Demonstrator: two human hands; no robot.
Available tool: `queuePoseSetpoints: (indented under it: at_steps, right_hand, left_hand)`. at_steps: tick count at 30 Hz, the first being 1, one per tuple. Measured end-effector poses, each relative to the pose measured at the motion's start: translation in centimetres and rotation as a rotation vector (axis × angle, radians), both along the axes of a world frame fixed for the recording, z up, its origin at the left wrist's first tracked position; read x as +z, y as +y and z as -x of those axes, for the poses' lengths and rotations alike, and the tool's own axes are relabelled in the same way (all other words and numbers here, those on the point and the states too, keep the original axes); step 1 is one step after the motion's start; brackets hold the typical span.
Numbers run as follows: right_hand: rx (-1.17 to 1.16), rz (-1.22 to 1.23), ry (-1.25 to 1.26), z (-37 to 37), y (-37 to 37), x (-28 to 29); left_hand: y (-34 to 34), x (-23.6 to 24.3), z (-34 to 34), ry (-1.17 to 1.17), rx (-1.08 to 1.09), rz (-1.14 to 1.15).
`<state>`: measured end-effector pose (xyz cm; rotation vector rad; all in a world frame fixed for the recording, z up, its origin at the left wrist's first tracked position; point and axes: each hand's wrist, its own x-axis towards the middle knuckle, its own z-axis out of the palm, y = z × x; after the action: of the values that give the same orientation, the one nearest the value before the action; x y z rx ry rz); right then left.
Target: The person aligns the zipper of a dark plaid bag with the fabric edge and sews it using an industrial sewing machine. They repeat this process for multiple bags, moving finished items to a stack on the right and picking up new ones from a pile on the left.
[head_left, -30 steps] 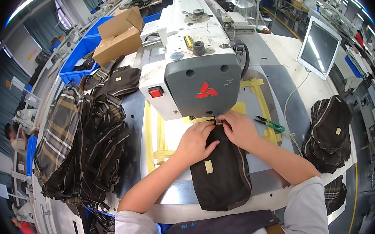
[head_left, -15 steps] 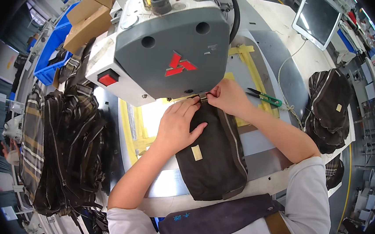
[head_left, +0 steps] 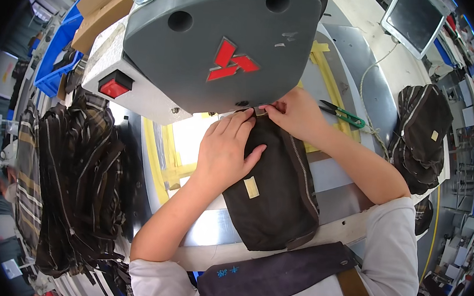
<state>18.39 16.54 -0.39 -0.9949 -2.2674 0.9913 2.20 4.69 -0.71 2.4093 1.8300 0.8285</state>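
Note:
A dark brown fabric pouch (head_left: 274, 206) with a metal zipper along its right side lies in front of me, its far end under the grey head of a sewing machine (head_left: 216, 52). A small pale yellow tag sits on the cloth. My left hand (head_left: 226, 147) rests flat on the pouch's upper left part, thumb apart from the fingers. At the far end, my right hand (head_left: 295, 116) pinches the pouch's edge by the zipper, close below the machine head. The needle area is hidden behind the head.
Green-handled thread snips (head_left: 345, 116) lie right of my right hand. A heap of dark and plaid pouches (head_left: 78, 185) stands at left, a smaller stack (head_left: 423, 129) at right. Behind are a blue crate (head_left: 59, 78), a cardboard box (head_left: 105, 12) and a screen (head_left: 415, 20).
My view has shifted closer to the machine head, which looks larger. Both hands keep nearly the same hold on the pouch.

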Motion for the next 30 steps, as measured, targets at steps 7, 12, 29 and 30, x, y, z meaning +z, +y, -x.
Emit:
queuePoseSetpoints:
  at_steps: [7, 12, 29, 30]
  right_hand:
    - [0.129, -0.405, -0.016, -0.4, -0.2, -0.6]
    - [0.192, -0.586, -0.046, -0.5, -1.0, -0.5]
    - [0.367, -0.734, -0.179, -1.8, -0.8, -0.8]
    - [0.367, -0.740, -0.191, -1.8, -0.9, -0.8]
  left_hand:
    - [0.0, 0.0, -0.2, 0.022, 0.033, -0.019]
    - [-0.2, 0.0, -0.2, 0.012, 0.031, 0.024]
    - [-0.2, 0.0, 0.8, -0.007, -0.004, 0.030]
    - [-0.2, 0.0, 0.7, -0.007, -0.006, 0.030]
